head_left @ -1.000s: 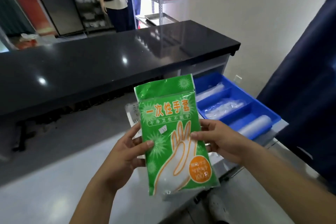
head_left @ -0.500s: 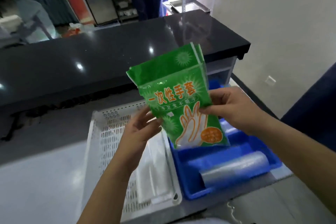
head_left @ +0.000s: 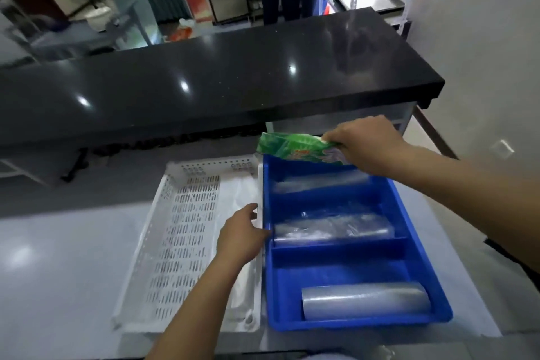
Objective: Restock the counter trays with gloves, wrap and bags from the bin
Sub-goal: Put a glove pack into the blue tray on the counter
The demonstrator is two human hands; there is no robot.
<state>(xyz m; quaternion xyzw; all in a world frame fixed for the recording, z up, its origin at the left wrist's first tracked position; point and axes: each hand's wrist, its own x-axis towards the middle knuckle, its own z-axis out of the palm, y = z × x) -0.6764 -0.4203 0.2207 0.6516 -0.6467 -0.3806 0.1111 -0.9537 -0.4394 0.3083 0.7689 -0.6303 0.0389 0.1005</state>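
Now, head view: one wide-angle look down at a pale worktop (head_left: 58, 257) with two trays side by side.
Blue tray (head_left: 420, 248): landmark, a divided blue plastic tray with three compartments running crosswise.
Right hand (head_left: 365, 145): over the far end of the blue tray, fingers curled and pinching the green glove packet (head_left: 292, 147) at its right end.
Glove packet: held roughly flat, above the far rim of the blue tray and the farthest compartment; whether it touches the rim I cannot tell.
Left hand (head_left: 242, 238): at the left wall of the blue tray, level with the middle compartment, fingers loosely bent and holding nothing; it lies over the white perforated tray (head_left: 175, 231).
White perforated tray: touching the left side of the blue tray, with white bags along its right edge.
Clear rolls: one in each blue tray compartment, the near roll (head_left: 365, 302) plainest.
Black counter (head_left: 204, 82): beyond the blue tray, glossy.
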